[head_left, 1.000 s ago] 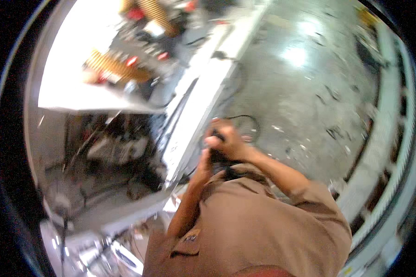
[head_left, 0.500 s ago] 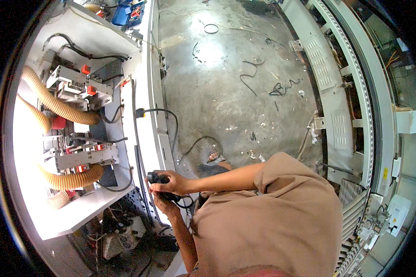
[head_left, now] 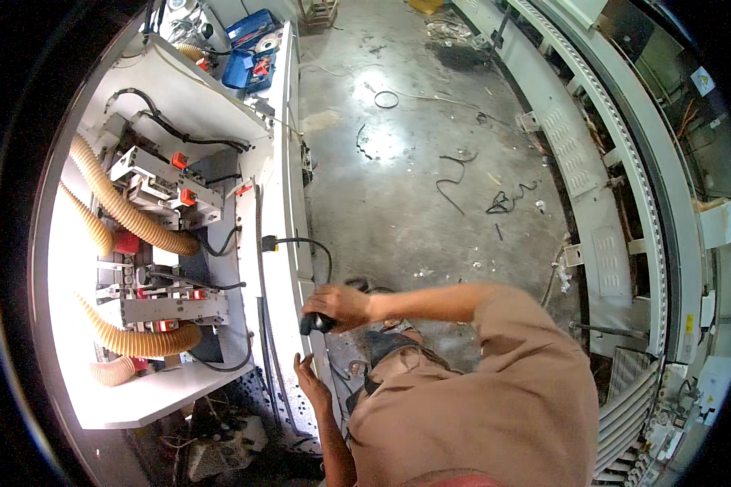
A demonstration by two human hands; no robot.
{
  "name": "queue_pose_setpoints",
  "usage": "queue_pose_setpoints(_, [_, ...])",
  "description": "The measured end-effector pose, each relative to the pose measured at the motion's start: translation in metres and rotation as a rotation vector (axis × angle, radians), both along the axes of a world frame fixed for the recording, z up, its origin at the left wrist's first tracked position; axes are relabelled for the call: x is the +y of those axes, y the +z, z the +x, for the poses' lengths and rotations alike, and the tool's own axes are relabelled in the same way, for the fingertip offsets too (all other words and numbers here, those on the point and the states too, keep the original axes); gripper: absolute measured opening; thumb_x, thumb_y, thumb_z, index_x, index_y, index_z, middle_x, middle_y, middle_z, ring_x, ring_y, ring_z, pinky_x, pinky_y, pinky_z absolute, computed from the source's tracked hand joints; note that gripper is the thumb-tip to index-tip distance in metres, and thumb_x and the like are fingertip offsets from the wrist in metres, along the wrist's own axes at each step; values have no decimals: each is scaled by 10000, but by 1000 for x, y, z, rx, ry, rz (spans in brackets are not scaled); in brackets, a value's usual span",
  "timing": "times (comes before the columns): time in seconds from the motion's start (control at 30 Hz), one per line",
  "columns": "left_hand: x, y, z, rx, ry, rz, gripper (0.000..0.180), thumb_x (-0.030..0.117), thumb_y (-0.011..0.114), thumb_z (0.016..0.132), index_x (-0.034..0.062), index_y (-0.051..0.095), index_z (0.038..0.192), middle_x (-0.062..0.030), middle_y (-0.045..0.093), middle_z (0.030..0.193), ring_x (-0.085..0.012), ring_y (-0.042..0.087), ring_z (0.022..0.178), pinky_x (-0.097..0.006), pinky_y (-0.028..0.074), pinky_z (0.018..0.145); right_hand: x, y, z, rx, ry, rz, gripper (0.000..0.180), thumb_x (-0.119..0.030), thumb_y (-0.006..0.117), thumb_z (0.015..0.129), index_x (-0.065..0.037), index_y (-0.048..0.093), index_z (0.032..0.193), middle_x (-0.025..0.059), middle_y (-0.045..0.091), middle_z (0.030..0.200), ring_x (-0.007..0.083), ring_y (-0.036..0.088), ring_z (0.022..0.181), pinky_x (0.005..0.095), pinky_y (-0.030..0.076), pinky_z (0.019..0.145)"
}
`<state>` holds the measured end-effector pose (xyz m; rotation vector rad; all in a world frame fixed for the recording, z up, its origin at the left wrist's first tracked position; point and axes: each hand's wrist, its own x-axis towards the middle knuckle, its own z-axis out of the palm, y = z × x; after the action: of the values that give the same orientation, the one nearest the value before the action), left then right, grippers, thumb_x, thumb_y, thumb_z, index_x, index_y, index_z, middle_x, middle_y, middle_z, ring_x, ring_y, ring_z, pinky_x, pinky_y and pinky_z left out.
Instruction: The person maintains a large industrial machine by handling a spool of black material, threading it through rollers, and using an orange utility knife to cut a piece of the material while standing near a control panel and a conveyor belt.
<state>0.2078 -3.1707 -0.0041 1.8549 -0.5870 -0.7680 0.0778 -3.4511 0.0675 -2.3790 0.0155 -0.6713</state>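
One dark, rounded tool handle (head_left: 317, 323) sits in the right hand (head_left: 339, 306), fingers curled shut around it; the fist covers most of it, so its kind is hard to tell. It is held against the white front edge of the open machine cabinet (head_left: 288, 243), about level with the lower shelf. A black cable (head_left: 313, 247) loops from a plug on that edge down toward the fist; whether it joins the handle is hidden.

Left hand (head_left: 310, 381) lower down, fingers spread and laid flat on the same white edge, holding nothing. Its forearm runs out of the picture at the bottom.

Tan shirt (head_left: 479, 406) fills the lower middle and blocks the floor beneath.

Inside the cabinet: ribbed tan hoses (head_left: 126, 211), grey metal units with red knobs (head_left: 179, 161), black wiring. The cabinet's left side is washed out by glare, detail lost.

Beyond, a grey concrete floor (head_left: 398, 203) with scattered wire offcuts (head_left: 463, 183). Blue tool case (head_left: 252, 53) at the top, small and unclear. Right side holds a curved white machine frame (head_left: 617, 162), bent by the lens.
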Motion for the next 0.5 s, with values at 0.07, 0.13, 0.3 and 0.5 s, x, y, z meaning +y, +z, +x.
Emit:
queue_pose_setpoints(0.07, [20,9,7,-126,2,185,650,481,393,1120,-43,404,1504,-218,675,1250,-315,636,1167,-421,462,1045,-31,20,-14,-196,171,-278,436,-256,740,828,-86,585,1198,113,653,1106,330,658,1053,435,539,950])
queue_pose_setpoints(0.13, [60,-3,26,-181,27,248,584,418,435,1119,-43,442,1478,-222,693,1204,-318,666,1102,-425,503,985,-57,72,-28,-386,317,-520,391,-226,686,883,-97,594,1240,113,661,1126,315,650,1086,437,524,1013])
queue_pose_setpoints(0.3, [122,-10,37,-210,144,296,517,357,536,1091,-38,499,1423,-189,716,1094,-258,682,1021,-386,526,921,-297,90,-97,65,-199,-861,439,-196,666,945,-66,549,1348,132,620,1309,285,611,1209,451,495,1099])
queue_pose_setpoints(0.5, [108,-25,2,-129,164,262,461,311,548,1086,-28,541,1399,-170,727,1034,-247,701,969,-379,551,877,-387,-40,-242,448,-1181,-256,712,-205,743,898,-57,409,1508,188,567,1411,362,574,1268,472,481,1090])
